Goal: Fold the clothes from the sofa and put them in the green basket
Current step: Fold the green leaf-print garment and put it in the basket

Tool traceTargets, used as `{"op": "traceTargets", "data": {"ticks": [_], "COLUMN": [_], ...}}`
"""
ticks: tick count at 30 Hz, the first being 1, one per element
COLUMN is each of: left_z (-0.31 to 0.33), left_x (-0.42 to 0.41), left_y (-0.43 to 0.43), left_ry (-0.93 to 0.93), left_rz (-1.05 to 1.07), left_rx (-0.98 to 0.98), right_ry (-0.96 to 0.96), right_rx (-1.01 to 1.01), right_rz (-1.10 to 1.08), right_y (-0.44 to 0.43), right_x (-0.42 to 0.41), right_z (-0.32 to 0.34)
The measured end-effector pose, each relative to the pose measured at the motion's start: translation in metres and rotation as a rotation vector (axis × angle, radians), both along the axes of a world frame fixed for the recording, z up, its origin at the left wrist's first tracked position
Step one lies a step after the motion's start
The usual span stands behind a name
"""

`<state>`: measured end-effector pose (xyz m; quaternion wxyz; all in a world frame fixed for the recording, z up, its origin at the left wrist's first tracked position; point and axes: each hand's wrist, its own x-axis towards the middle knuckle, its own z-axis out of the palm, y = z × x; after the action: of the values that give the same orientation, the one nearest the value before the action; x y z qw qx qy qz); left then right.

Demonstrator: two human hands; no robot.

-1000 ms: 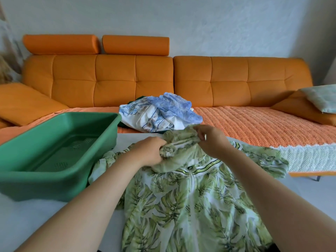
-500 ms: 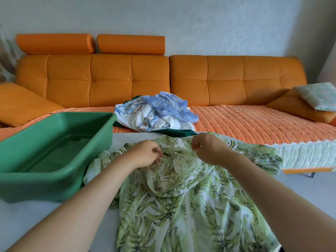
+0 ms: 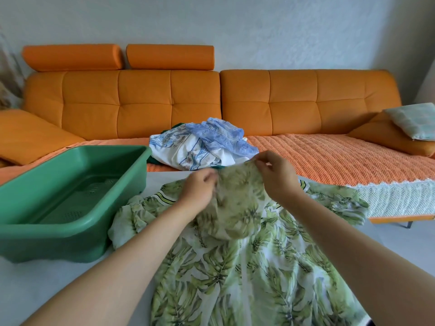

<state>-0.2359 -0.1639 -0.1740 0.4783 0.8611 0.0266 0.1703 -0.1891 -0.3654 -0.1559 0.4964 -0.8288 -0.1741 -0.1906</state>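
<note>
Lifting the neck end of the leaf-print top again, I now have its hood raised off the cloth, where half a second ago both my hands lay low on it and a little apart. My right hand has the hood's upper edge in a pinching grip between thumb and fingers. My left hand is blurred with motion, but its fingers look curled into the fabric at the hood's other side, so that grip seems to be on the top as well. The body of the top lies spread on the white worktop, sleeves out to either side, one of them touching the green basket.

I judge that I am only squaring the hood so it lies flat down the back. No real fold is made yet, and the basket to my left holds nothing that I can see. The pile of clothes, blue and white prints over something dark green, waits on the sofa just beyond the worktop's far edge, so most of the task is ahead.

The sofa is orange, with an orange woven throw on its seat, a pale cushion at the right end, and a plain pale wall behind.
</note>
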Motion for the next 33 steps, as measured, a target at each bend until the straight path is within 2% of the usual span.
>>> {"op": "traceTargets", "data": {"ticks": [2,3,4,5,6,7,9,10,11,12,13,15,17,19,20,22,24,26,28,30,31,32,33], "left_z": [0.015,0.021,0.025,0.027,0.024,0.021,0.014,0.013,0.012,0.010,0.009,0.004,0.001,-0.009,-0.014,-0.019,-0.014,-0.004,0.004,0.004,0.003,0.003,0.006], "left_x": [-0.002,-0.004,-0.009,-0.015,-0.021,-0.026,-0.031,-0.031,-0.031,-0.029,-0.028,-0.026,-0.029,-0.033,-0.033,-0.030,-0.022,-0.019,-0.024,-0.037,-0.040,-0.040,-0.039], "left_y": [0.001,0.004,0.010,0.017,0.024,0.030,0.040,0.044,0.047,0.049,0.049,0.043,0.030,0.019,0.015,0.013,0.020,0.032,0.048,0.060,0.064,0.067,0.068], "left_ry": [-0.007,0.080,0.217,0.392,0.562,0.719,0.907,0.926,0.874,0.755,0.630,0.498,0.454,0.482,0.484,0.368,0.279,0.306,0.527,0.815,0.897,0.867,0.751], "left_rz": [0.074,-0.001,-0.098,-0.193,-0.290,-0.337,-0.262,-0.174,-0.066,0.025,0.022,-0.126,-0.219,-0.236,-0.211,-0.132,0.074,0.193,0.143,0.094,0.041,0.001,-0.019], "left_rx": [-0.608,-0.858,-0.973,-0.931,-0.791,-0.567,0.110,0.541,0.866,1.012,0.953,0.629,0.546,0.483,0.455,0.439,0.254,0.109,0.234,0.546,0.672,0.711,0.710], "right_ry": [0.022,0.043,0.056,0.072,0.109,0.170,0.333,0.397,0.423,0.404,0.365,0.346,0.404,0.430,0.437,0.479,0.465,0.372,0.280,0.224,0.195,0.170,0.155], "right_rx": [0.135,0.167,0.148,0.072,-0.041,-0.174,-0.458,-0.594,-0.709,-0.785,-0.813,-0.750,-0.710,-0.826,-0.894,-0.982,-0.996,-0.940,-0.875,-0.834,-0.830,-0.841,-0.862], "right_rz": [0.006,0.012,0.003,-0.016,-0.020,0.003,0.112,0.163,0.192,0.192,0.175,0.143,0.196,0.334,0.412,0.499,0.444,0.354,0.300,0.281,0.271,0.264,0.263], "right_y": [-0.002,-0.002,-0.003,-0.004,-0.005,-0.006,-0.008,-0.009,-0.010,-0.009,-0.008,-0.007,-0.007,-0.009,-0.011,-0.013,-0.015,-0.015,-0.015,-0.014,-0.015,-0.015,-0.016], "right_x": [-0.001,-0.002,-0.003,-0.004,-0.005,-0.007,-0.013,-0.016,-0.020,-0.023,-0.024,-0.022,-0.021,-0.024,-0.025,-0.029,-0.027,-0.021,-0.016,-0.014,-0.013,-0.013,-0.013], "right_z": [0.002,0.003,0.002,0.002,0.001,-0.001,-0.006,-0.010,-0.013,-0.014,-0.015,-0.013,-0.009,-0.008,-0.010,-0.017,-0.027,-0.034,-0.039,-0.043,-0.044,-0.044,-0.044]}}
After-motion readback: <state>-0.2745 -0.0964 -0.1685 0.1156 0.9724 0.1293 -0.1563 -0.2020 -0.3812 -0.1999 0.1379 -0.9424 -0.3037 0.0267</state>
